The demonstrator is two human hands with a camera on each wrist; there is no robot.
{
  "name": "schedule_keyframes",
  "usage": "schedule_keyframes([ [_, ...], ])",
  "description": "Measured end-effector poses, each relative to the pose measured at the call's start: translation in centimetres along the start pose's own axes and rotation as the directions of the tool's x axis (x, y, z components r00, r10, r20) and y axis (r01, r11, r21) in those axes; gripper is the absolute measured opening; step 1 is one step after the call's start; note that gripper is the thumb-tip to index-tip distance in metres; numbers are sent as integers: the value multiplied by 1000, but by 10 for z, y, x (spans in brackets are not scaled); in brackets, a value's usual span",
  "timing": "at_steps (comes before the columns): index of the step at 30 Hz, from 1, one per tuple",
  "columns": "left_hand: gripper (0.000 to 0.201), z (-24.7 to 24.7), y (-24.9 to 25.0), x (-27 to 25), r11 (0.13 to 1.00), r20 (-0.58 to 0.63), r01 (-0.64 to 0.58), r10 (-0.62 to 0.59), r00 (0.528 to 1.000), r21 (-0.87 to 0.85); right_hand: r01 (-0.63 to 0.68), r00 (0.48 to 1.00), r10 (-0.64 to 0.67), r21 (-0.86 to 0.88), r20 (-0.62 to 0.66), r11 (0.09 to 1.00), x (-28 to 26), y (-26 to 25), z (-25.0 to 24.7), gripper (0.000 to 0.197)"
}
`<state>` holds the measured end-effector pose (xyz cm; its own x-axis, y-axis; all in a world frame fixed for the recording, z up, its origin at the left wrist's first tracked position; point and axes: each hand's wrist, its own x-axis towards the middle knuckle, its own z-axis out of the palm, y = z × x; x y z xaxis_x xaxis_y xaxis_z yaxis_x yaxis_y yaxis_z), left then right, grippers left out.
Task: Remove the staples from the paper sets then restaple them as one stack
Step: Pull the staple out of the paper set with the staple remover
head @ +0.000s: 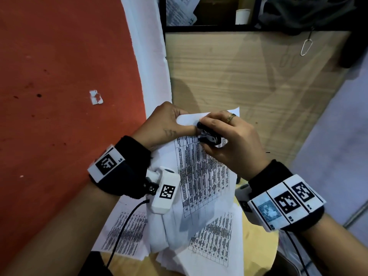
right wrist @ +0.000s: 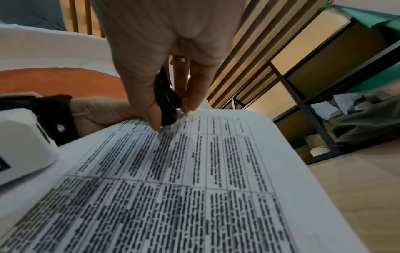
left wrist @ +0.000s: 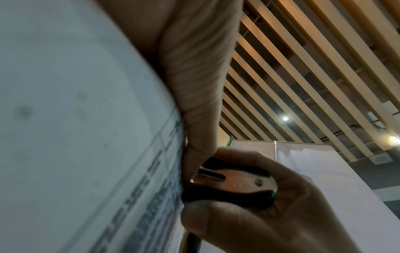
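white cup [head: 242, 16] on shelf | dark bag [head: 310, 14] | red floor [head: 59, 56]

1. The left hand [head: 165, 124] and right hand [head: 229, 140] meet at the far edge of the held paper set [head: 203, 176].
2. The staple remover [head: 209, 137] sits between them.
3. More paper sets [head: 123, 228] lie underneath on the bench [head: 258, 246].

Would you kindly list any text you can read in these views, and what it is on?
Nothing reads with certainty.
Held paper set: printed table, text too blurred to read.
Loose sheets below: print too small.
Wrist tags: square coded patterns; the tiny characters beside them are illegible.
Staple remover: no legible marking.
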<state>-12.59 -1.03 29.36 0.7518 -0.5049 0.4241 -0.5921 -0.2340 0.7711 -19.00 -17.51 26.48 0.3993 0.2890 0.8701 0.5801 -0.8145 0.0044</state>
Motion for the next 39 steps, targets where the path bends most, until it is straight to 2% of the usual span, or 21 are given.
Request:
schedule_keyframes([
  [4, 55, 1, 1, -1, 1000, -33, -10, 10, 999, 19, 13, 1000, -13, -60, 0, 998, 2, -2, 0, 36],
  [8, 52, 0, 3, -2, 999, -18, -8, 7, 1000, -42, 16, 1000, -17, -76, -7, 997, 4, 0, 0, 37],
  [12, 13, -2, 6, -4, 993, 37, 30, -26, 999, -112, 22, 1000, -22, -53, -7, 998, 6, 1, -1, 35],
  [15, 21, -3, 5, -4, 989, 60, 32, -23, 998, -147, 17, 1000, -17, -23, -5, 1000, 7, 1, -3, 32],
  [18, 17, -4, 5, -4, 986, 86, 43, -30, 996, -161, 32, 999, -32, -40, 1, 999, 8, 1, -4, 31],
  [24, 21, -6, 6, -3, 976, 149, 41, -9, 989, -214, 46, 999, -46, -63, -6, 997, 7, 1, -2, 24],
  [28, 22, -7, 1, -2, 968, 165, 83, -44, 985, -236, 16, 1000, -16, -24, -1, 1000, 7, 3, 0, 25],
  [32, 9, -7, -2, -2, 950, 201, 147, -93, 975, -274, -42, 999, 42, 40, 18, 998, 5, 6, -1, 29],
  [35, 14, -8, -4, -2, 944, 217, 153, -90, 972, -291, -90, 996, 91, 102, -4, 991, 3, 5, -2, 27],
  [39, 18, -7, -3, -1, 931, 167, 131, -77, 983, -340, -150, 987, 158, 209, -23, 966, 4, 4, -2, 26],
])
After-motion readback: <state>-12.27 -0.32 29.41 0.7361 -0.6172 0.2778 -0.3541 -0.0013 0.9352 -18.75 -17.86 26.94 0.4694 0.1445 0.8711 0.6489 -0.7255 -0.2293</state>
